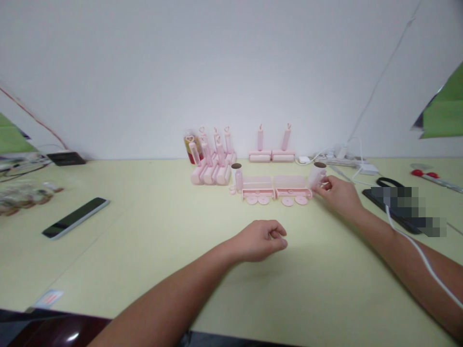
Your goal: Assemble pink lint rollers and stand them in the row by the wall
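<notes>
My right hand point(338, 193) reaches to the right end of a row of pink parts, its fingers closed around a translucent pink handle point(320, 179), mostly hidden by the fingers. Right behind it stands a white paper roll point(314, 174) with a brown core. My left hand point(261, 240) is over the table in front, fingers loosely curled, thumb apart, nothing in them. Between the hands and the wall lie two pink open cases point(258, 193) with raised clear lids and several flat pink discs point(288, 201) before them. Another white roll point(236, 171) and pink handle point(239, 181) stand at their left.
Several assembled pink rollers point(210, 174) with upright handles stand back left, by a yellow-red bottle point(189, 148). Two more rollers point(282, 156) stand by the wall. A phone-like device point(76, 217) lies left. On the right are a black device point(392, 209), white cables and a power strip point(340, 158).
</notes>
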A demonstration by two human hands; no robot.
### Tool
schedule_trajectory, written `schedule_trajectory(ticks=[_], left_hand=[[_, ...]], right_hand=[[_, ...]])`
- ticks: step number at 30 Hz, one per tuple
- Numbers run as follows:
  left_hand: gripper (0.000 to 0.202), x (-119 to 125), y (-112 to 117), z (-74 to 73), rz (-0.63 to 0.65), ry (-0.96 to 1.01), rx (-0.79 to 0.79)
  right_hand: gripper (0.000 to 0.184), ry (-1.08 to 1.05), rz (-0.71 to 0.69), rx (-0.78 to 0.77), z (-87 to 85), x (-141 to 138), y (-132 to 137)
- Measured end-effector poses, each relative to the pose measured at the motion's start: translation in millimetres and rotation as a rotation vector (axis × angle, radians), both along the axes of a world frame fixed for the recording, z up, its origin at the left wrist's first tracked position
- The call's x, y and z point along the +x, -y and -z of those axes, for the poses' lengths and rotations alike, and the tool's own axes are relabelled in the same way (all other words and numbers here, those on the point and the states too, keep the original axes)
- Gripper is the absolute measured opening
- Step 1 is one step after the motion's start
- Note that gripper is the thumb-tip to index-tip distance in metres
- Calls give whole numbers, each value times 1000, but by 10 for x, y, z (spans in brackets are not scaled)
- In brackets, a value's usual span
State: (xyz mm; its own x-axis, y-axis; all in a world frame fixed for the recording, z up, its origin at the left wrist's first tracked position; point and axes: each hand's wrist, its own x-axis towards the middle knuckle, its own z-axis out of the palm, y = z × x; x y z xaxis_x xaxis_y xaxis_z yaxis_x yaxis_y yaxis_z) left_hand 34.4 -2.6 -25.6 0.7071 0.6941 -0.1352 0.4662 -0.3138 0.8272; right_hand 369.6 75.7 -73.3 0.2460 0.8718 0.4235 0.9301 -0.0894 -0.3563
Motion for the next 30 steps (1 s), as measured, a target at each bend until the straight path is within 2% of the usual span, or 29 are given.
schedule_trajectory(ticks=[3, 9, 19, 27, 30], left_hand=[[38, 0, 3, -11, 8, 4, -11], [37, -1, 6, -24, 12, -5, -2], [37, -10, 8, -24, 21, -4, 4], [38, -15, 21, -18, 3, 2, -45], [39, -16, 25, -15, -2, 4, -51]], right_hand=[[40, -23, 10, -9, -19, -16, 16], [32, -18, 21, -50, -20, -48, 12], [35, 7, 29, -58, -42, -83, 79], [29, -51, 47, -4, -90, -96, 138], [23, -75, 81, 130, -200, -95, 169]])
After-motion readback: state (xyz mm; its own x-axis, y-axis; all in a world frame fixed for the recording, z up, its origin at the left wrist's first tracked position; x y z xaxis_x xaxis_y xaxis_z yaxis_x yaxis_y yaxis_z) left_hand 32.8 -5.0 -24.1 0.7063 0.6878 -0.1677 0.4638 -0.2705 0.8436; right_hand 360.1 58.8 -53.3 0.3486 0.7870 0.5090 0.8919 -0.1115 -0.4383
